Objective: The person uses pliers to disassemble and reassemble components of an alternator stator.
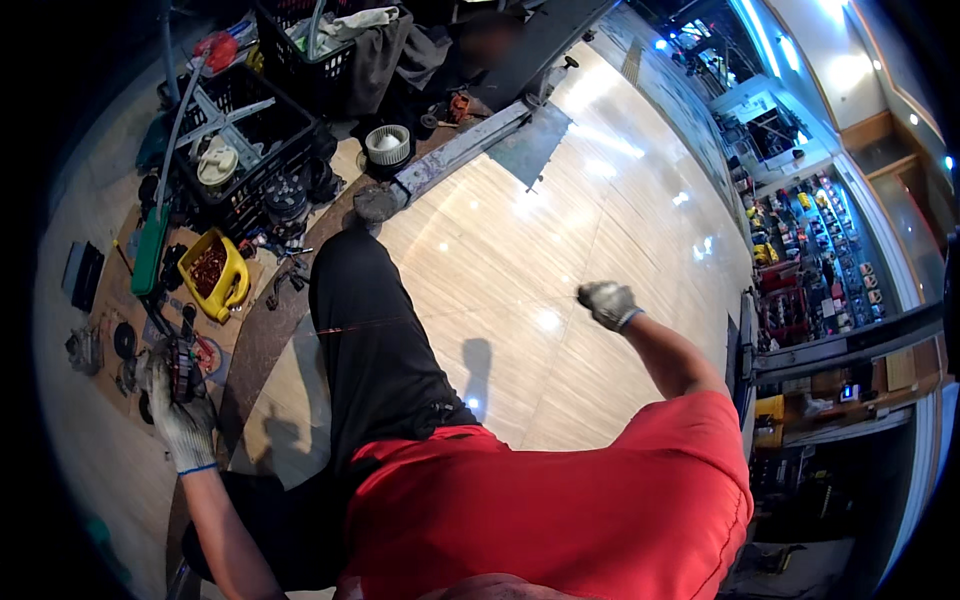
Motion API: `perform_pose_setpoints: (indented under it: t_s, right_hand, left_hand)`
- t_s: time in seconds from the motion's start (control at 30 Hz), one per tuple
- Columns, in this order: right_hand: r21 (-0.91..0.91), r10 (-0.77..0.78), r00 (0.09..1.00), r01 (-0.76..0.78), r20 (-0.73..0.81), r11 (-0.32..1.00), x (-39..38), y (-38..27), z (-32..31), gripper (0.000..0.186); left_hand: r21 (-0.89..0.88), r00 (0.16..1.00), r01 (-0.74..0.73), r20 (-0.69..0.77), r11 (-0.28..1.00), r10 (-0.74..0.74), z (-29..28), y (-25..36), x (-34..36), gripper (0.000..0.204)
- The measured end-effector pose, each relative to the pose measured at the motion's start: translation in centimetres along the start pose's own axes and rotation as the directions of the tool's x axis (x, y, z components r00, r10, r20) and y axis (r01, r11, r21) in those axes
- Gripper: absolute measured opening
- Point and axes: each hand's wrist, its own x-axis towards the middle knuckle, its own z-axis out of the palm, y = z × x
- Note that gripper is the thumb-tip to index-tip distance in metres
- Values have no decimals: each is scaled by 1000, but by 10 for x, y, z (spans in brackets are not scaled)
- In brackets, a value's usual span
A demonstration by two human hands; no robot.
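Observation:
My left hand (182,412), in a white knitted glove, is closed around a dark, ribbed part (182,372) that looks like a motor core, low on the left by the workboard. My right hand (607,303), also gloved, is out to the right above the floor and closed in a fist. A thin reddish wire (350,328) stretches across my black trouser leg from the left side toward that fist. Its far end is hidden in the fingers. Beyond my left hand sits a cut-open yellow jug (236,268) containing copper-coloured wire scraps.
Black plastic crates (290,125) with parts and rags stand at the upper left. A green-handled tool (150,250) lies near the jug. A white finned wheel (388,145) rests by a grey metal beam (465,152) on the tiled floor. Crowded shelves (815,255) line the right.

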Motion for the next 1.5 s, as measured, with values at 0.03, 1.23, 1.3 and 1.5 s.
perform_pose_setpoints:
  t_s: [0.03, 1.23, 1.3, 1.5]
  right_hand:
    - [-42, 102, 991, -99, 82, 994, -11, 15, 0, 17]
    - [484, -585, 694, 716, -419, 503, 181, -434, -225, 17]
    - [380, -667, 656, 752, -353, 538, 168, -422, -243, 14]
    - [233, -535, 674, 707, -509, 668, 124, -428, -245, 32]
  left_hand:
    - [26, 998, -8, 70, 1000, 6, 0, 1, -4, 39]
    - [512, 964, -121, 265, 851, -23, 52, 21, -56, 44]
    - [646, 982, -142, 189, 750, 23, 61, 25, -58, 35]
    - [704, 983, -175, 163, 689, 84, 54, 21, -46, 43]
